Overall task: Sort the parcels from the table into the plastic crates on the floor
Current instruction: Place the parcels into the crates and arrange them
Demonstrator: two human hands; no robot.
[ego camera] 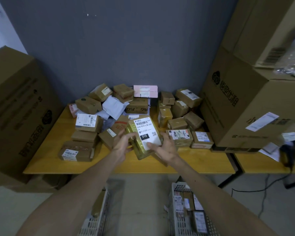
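Note:
A taped brown parcel [144,132] with a white label marked 010 is held tilted above the yellow table [46,155]. My left hand [122,143] grips its left edge. My right hand [163,145] holds its lower right corner, thumb on the label. Several more parcels [87,121] lie heaped across the table behind it. On the floor below stand two pale plastic crates: the left crate [96,217] is partly hidden by my arm, and the right crate [177,223] holds several parcels.
Large cardboard boxes stand at the left [19,108] and stacked at the right [242,106] on the table. A second table [262,166] adjoins on the right, with black cables [262,198] trailing on the floor beneath it. A grey wall is behind.

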